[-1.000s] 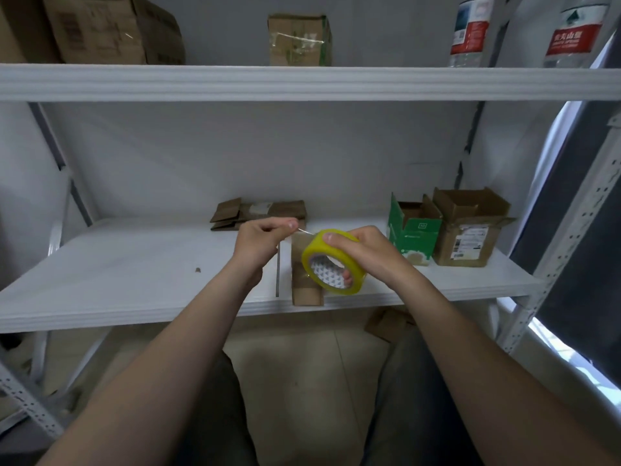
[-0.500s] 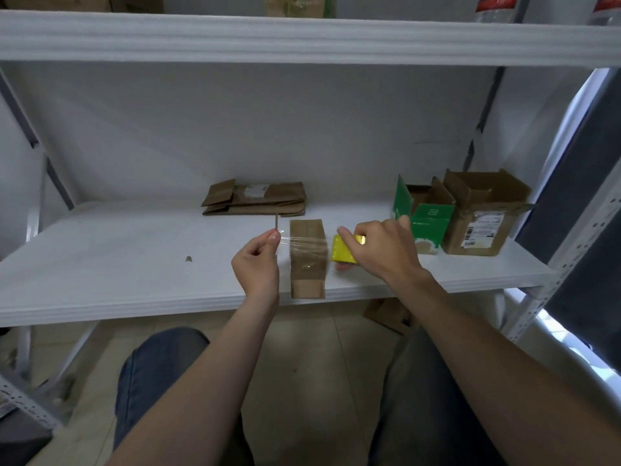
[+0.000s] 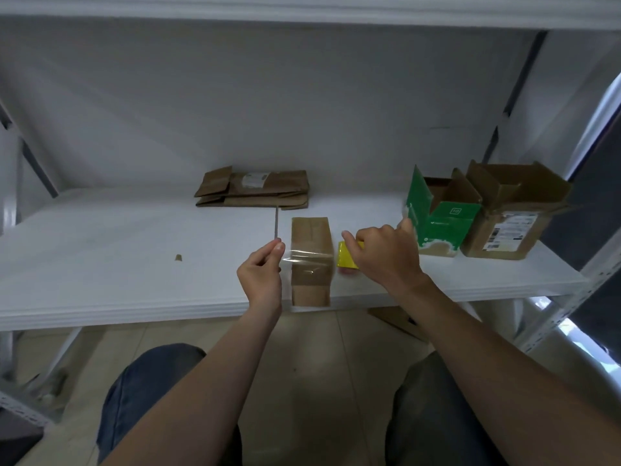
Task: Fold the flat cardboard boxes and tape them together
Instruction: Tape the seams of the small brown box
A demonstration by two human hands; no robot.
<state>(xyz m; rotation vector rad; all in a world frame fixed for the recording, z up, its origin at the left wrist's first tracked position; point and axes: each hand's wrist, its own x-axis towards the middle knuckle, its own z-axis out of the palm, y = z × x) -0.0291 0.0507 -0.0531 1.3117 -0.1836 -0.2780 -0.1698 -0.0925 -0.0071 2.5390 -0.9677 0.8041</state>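
Nearest, the person's two knees (image 3: 151, 378) are showing below a white shelf (image 3: 100, 280), with both forearms reaching up over its front edge. Just past that edge the left hand (image 3: 260, 277) is pinching the loose end of a clear tape strip (image 3: 307, 256) between thumb and fingertips (image 3: 278, 247), the other fingers curled in. To the right of those fingertips the strip is stretching across the top of a small brown box (image 3: 311, 260) sitting at the shelf's front edge. On the far side of the box, the right hand (image 3: 383, 255) is closing over a yellow tape roll (image 3: 346, 260), its fingers curled around the roll and hiding most of it. Beyond the right hand's fingers, a green box (image 3: 443, 220) and a brown open box (image 3: 510, 213) are standing side by side, flaps up. Farther back, behind the left fingertips, flat cardboard boxes (image 3: 255, 188) are lying stacked near the wall.
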